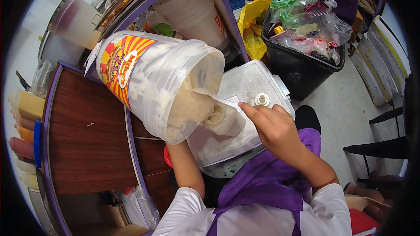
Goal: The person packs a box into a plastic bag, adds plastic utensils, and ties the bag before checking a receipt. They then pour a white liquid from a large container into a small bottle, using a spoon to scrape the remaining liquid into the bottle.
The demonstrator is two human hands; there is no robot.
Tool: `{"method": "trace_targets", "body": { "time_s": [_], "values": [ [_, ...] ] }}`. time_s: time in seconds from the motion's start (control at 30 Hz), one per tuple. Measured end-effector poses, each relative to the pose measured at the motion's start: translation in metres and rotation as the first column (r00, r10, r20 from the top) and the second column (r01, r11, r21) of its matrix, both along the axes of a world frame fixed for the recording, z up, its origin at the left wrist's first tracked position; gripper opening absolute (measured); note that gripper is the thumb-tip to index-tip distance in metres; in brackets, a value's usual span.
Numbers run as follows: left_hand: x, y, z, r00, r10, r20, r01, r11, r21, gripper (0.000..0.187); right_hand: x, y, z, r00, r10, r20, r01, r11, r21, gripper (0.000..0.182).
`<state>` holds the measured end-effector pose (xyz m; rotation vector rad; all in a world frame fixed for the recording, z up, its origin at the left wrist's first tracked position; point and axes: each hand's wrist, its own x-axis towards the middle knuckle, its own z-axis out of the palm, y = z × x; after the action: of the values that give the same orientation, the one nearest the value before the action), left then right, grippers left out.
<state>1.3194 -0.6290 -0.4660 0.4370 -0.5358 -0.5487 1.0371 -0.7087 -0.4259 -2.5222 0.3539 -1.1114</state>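
Observation:
A large clear plastic bucket point(153, 78) with a red and yellow label lies tilted, its mouth facing right and down. Thick tan sauce point(192, 105) slides over its rim into an uncapped squeeze bottle point(231, 124), which stands leaning on a white lidded tub point(267, 76). My left forearm runs under the bucket; the left hand itself is hidden behind it. My right hand point(275, 129) is closed, index finger forward, on a pale, flat, scraper-like tool point(224, 102) that reaches to the sauce at the rim. Beyond the right fingertips, a white nozzle cap point(262, 99) sits on the tub lid.
A black bin point(297, 67) full of plastic waste stands beyond the tub, beside a yellow bag point(253, 26). Wooden cabinet doors point(89, 135) are at the left, with stacked buckets point(197, 13) on a shelf. Chair legs point(380, 148) stand at the right.

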Motion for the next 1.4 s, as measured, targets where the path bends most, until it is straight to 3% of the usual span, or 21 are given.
{"method": "trace_targets", "body": {
  "time_s": [0.43,0.57,0.73,0.83,1.03,1.4],
  "values": [
    [0.002,-0.002,-0.007,0.999,0.03,0.034,-0.03,1.0,0.004,0.069,-0.026,0.004,0.016,1.0,-0.012,0.002,0.012,0.997,0.08,0.049],
    [0.002,-0.001,-0.01,0.998,0.043,0.04,-0.044,0.999,0.005,0.069,-0.032,0.004,0.017,0.999,-0.001,0.033,-0.008,0.959,0.283,0.043],
    [0.003,0.004,-0.014,0.997,0.066,0.05,-0.067,0.998,0.009,0.069,-0.033,0.009,0.008,0.997,-0.014,0.078,-0.034,0.816,0.577,0.04],
    [0.004,0.007,-0.016,0.995,0.081,0.058,-0.082,0.997,0.008,0.07,-0.034,0.008,0.012,0.997,-0.049,0.054,0.012,0.839,0.543,0.038],
    [0.003,0.01,-0.02,0.993,0.095,0.069,-0.096,0.995,0.008,0.07,-0.035,0.004,0.024,0.994,-0.094,-0.06,0.106,0.964,0.246,0.039],
    [0.001,0.017,-0.023,0.988,0.119,0.102,-0.121,0.993,0.007,0.07,-0.021,0.009,0.045,0.977,-0.08,-0.196,0.074,0.997,-0.034,0.039]
  ]
}}
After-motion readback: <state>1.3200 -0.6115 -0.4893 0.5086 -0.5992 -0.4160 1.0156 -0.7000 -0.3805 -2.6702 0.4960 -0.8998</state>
